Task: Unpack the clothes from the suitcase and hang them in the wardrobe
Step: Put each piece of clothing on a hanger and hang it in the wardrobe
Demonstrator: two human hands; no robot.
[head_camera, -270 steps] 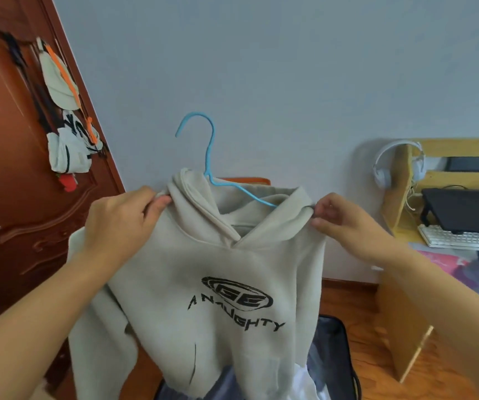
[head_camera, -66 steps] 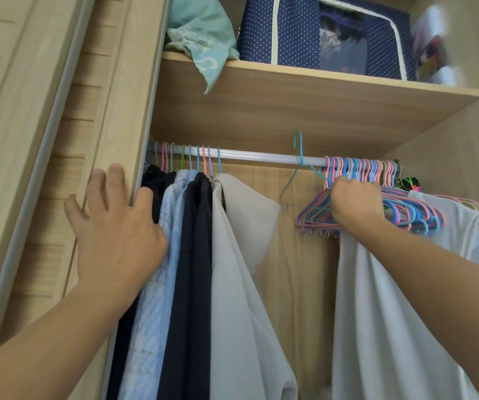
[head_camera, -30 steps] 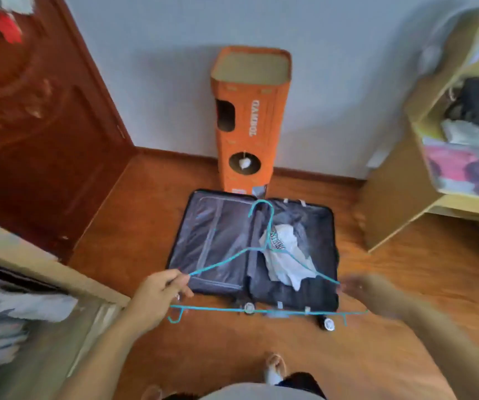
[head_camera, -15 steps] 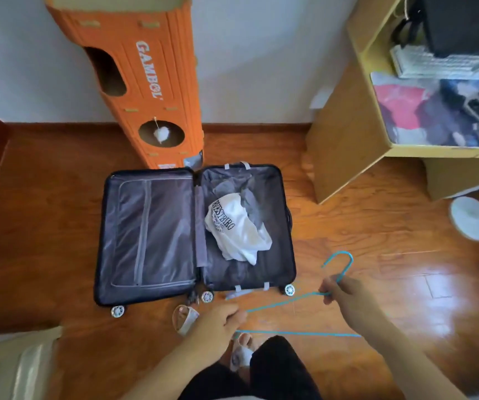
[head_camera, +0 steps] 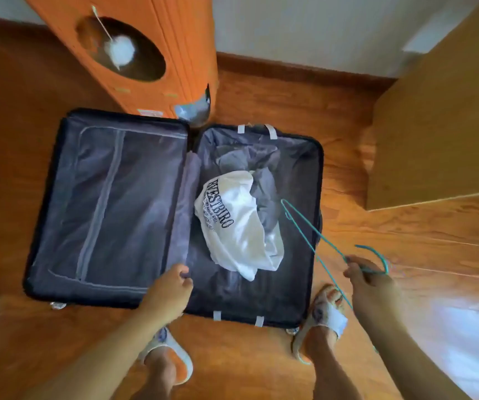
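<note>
The orange cat tower [head_camera: 151, 53] behind the suitcase [head_camera: 44, 215] is cropped at the top edge. The white garment's [head_camera: 241, 226] print is partly folded under.

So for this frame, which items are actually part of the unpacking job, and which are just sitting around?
Part of the job:
- open suitcase
- white printed garment in its right half
- grey clothing under it
- blue hanger, gripped by the right hand
- left hand, at the suitcase's centre divider

Just lying about:
- orange cardboard tower
- wooden desk side
</note>
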